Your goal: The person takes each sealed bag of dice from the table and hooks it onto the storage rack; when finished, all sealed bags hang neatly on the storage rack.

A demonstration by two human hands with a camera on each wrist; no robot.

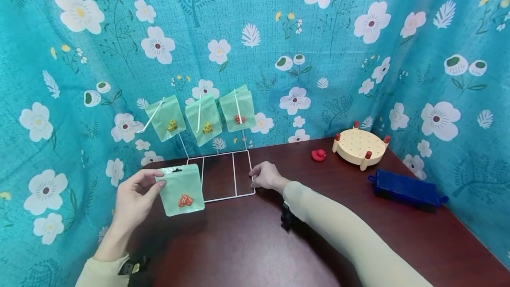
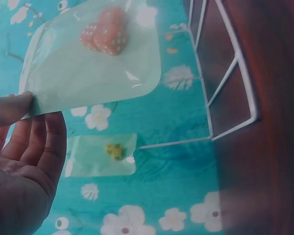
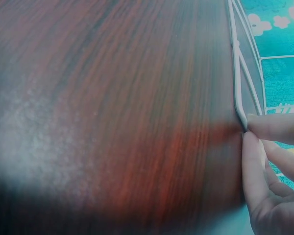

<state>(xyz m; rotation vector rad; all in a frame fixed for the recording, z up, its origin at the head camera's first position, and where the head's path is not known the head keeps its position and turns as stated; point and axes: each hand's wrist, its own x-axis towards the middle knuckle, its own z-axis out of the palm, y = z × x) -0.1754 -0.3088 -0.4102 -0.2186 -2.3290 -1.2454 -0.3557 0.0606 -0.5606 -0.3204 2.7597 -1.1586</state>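
My left hand (image 1: 133, 198) pinches the top left edge of a pale green zip bag (image 1: 179, 187), raised in front of a white wire display rack (image 1: 234, 174). Orange dice (image 2: 110, 32) with white dots show through it. My right hand (image 1: 268, 176) pinches the right side of the rack's base; in the right wrist view, thumb and finger meet at the wire's corner (image 3: 244, 120). Three similar bags hang on the rack's hooks: the left bag (image 1: 169, 112) and middle bag (image 1: 211, 116) with yellow dice, the right bag (image 1: 245, 106) with red dice.
Right of the rack, a red rubber duck (image 1: 318, 155) sits on the dark wooden table (image 1: 223, 251). Beyond it are a round cream stand (image 1: 358, 144) with red-tipped legs and a blue tray-like object (image 1: 408, 188). A floral teal curtain (image 1: 255, 65) hangs behind.
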